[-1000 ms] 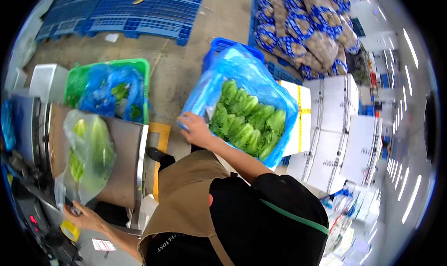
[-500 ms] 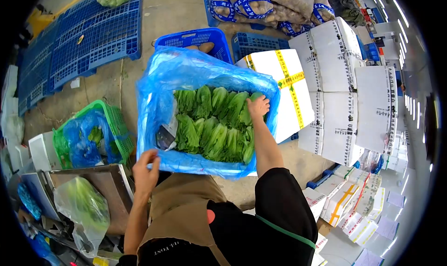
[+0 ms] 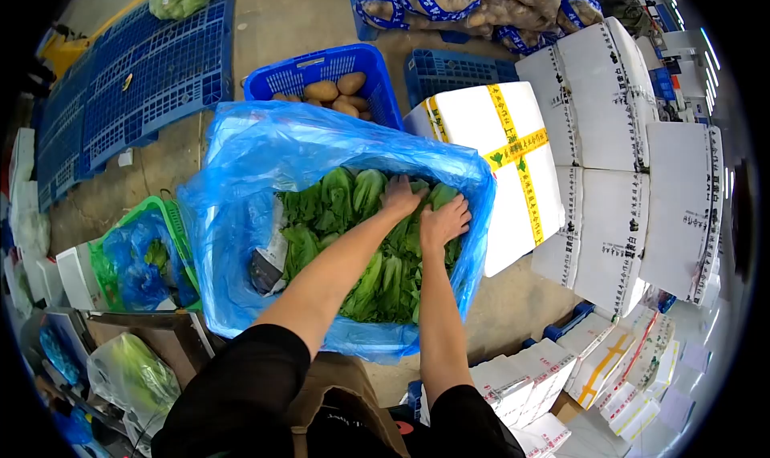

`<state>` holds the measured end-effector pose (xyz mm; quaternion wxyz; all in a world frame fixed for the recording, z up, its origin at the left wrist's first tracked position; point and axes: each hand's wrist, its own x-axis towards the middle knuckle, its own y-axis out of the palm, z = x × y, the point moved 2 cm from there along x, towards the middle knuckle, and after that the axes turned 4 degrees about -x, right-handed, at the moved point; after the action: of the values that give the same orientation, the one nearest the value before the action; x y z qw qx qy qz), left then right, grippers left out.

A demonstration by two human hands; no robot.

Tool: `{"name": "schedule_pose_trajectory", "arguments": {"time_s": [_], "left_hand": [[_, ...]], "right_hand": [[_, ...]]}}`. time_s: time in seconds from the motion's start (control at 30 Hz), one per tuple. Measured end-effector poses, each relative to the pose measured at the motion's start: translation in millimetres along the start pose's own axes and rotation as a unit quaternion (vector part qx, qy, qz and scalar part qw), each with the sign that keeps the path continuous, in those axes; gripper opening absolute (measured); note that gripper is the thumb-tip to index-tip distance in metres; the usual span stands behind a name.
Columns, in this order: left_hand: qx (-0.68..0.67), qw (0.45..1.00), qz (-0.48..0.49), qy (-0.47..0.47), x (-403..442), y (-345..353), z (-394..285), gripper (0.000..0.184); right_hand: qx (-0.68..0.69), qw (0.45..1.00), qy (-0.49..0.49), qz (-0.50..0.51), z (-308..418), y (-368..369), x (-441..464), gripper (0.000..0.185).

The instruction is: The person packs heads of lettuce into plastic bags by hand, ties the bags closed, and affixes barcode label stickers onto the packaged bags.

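Note:
Green lettuce heads [image 3: 369, 285] lie in rows inside a box lined with blue plastic film [image 3: 233, 241]. My left hand [image 3: 401, 196] reaches into the upper right part of the box, its fingers curled around a lettuce head and partly hidden by leaves. Just to its right, my right hand [image 3: 445, 221] rests on a lettuce head with its fingers bent over the leaves. A dark and white wrapper [image 3: 269, 265] lies at the left inside the box.
Behind the box is a blue crate [image 3: 385, 85] of potatoes. A white taped box [image 3: 513, 209] and stacked cartons [image 3: 605, 233] stand to the right. At the left are a green basket [image 3: 186, 277], bagged lettuce [image 3: 135, 374] and blue pallets [image 3: 156, 81].
My left hand has gone from the bagged lettuce at the left, past the box's near edge, into the box. My right hand has moved from the film's edge to the lettuce at the right.

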<state>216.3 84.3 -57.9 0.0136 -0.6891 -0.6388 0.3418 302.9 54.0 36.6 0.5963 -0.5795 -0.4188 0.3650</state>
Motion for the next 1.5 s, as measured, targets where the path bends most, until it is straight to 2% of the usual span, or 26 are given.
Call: {"name": "schedule_pose_trajectory", "arguments": {"time_s": [0.1, 0.17, 0.27, 0.33, 0.37, 0.43, 0.47, 0.53, 0.57, 0.6, 0.63, 0.67, 0.73, 0.8, 0.83, 0.87, 0.97, 1.1, 1.23, 1.33, 1.5], "left_hand": [[-0.053, 0.999, 0.000, 0.004, 5, 15, 1, 0.072], [-0.135, 0.990, 0.025, -0.006, -2, 4, 12, 0.070], [-0.169, 0.985, -0.002, 0.027, -24, -14, 14, 0.064], [-0.220, 0.975, 0.018, -0.012, -43, -31, 14, 0.057], [-0.248, 0.968, 0.027, -0.033, -55, -38, 16, 0.054], [-0.243, 0.966, 0.073, 0.052, -79, -18, 57, 0.044], [-0.268, 0.962, 0.037, 0.024, -90, -14, 64, 0.041], [-0.322, 0.946, -0.040, -0.024, -94, -15, 59, 0.035], [-0.286, 0.958, -0.016, -0.031, -78, -16, 59, 0.038], [-0.249, 0.967, 0.012, -0.046, -62, -30, 48, 0.041], [-0.213, 0.974, 0.041, -0.063, -52, -38, 41, 0.045], [-0.143, 0.989, 0.011, -0.037, -46, -39, 29, 0.051], [-0.053, 0.998, -0.024, -0.008, -18, -27, 11, 0.060], [-0.015, 0.999, -0.021, -0.020, -2, -3, 9, 0.068], [-0.042, 0.999, -0.011, -0.015, -1, 3, 11, 0.069], [-0.068, 0.998, -0.002, -0.010, 0, 8, 15, 0.070], [-0.168, 0.985, -0.026, -0.008, -21, -2, 14, 0.073], [-0.236, 0.970, -0.061, -0.013, -60, -23, 18, 0.074], [-0.219, 0.972, -0.088, -0.016, -71, -32, 22, 0.067], [-0.217, 0.971, -0.087, -0.047, -87, -40, 23, 0.067], [-0.376, 0.918, -0.129, -0.014, -140, -59, 52, 0.064]], "right_hand": [[0.018, 0.999, -0.021, -0.036, -6, 4, -7, 0.071], [0.026, 0.998, -0.036, -0.036, -3, 3, -14, 0.071], [0.030, 0.994, -0.078, -0.073, 5, -13, -26, 0.065], [0.038, 0.990, -0.105, -0.083, 8, -31, -37, 0.060], [0.037, 0.986, -0.148, -0.067, 11, -32, -46, 0.056], [0.034, 0.972, -0.231, -0.034, 20, -29, -74, 0.049], [0.019, 0.965, -0.257, -0.054, 16, 0, -93, 0.035], [0.064, 0.969, -0.229, -0.060, 21, -14, -88, 0.032], [0.084, 0.971, -0.217, -0.063, 20, -19, -85, 0.031], [0.080, 0.960, -0.238, -0.121, 28, -42, -69, 0.033], [0.061, 0.967, -0.215, -0.123, 32, -49, -48, 0.032], [0.043, 0.972, -0.193, -0.130, 33, -51, -25, 0.032], [-0.026, 0.993, -0.102, -0.058, 23, -34, 16, 0.037], [-0.064, 0.995, -0.080, 0.011, 12, -18, 34, 0.041], [-0.082, 0.993, -0.066, 0.045, 7, -9, 37, 0.042], [-0.089, 0.994, -0.063, 0.024, 5, -1, 33, 0.046], [-0.050, 0.983, -0.130, -0.123, 3, 3, 11, 0.043], [0.029, 0.979, -0.160, -0.120, 22, -22, -32, 0.035], [0.049, 0.983, -0.171, -0.053, 24, -15, -49, 0.038], [0.080, 0.981, -0.169, -0.046, 26, -28, -59, 0.045], [0.117, 0.961, -0.242, -0.060, 20, -43, -86, 0.061]]}}
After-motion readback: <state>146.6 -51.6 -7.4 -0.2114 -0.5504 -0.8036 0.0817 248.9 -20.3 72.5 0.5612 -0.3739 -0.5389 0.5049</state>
